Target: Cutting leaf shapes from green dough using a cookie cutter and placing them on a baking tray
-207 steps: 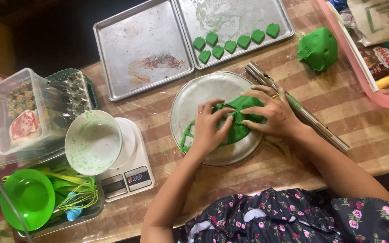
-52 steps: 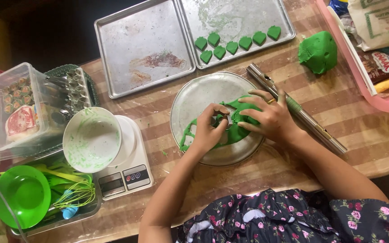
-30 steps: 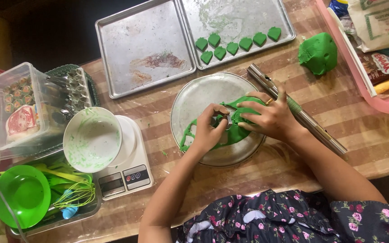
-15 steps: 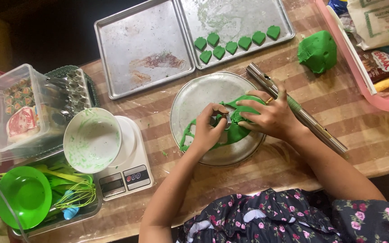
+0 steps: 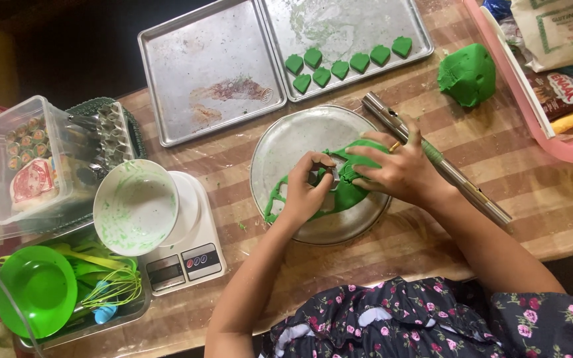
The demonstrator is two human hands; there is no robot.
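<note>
The left hand pinches a small cutter on the soft green dough in the round pan, while the right hand, fingers spread, presses it flat; it looks squishy, so lift gently by its edges.

A table with a tan striped top carries two metal baking trays side by side at the far edge, a round metal plate in the middle, a lump of green dough, a metal rolling pin, a kitchen scale and a pink tray at the right edge.
</note>
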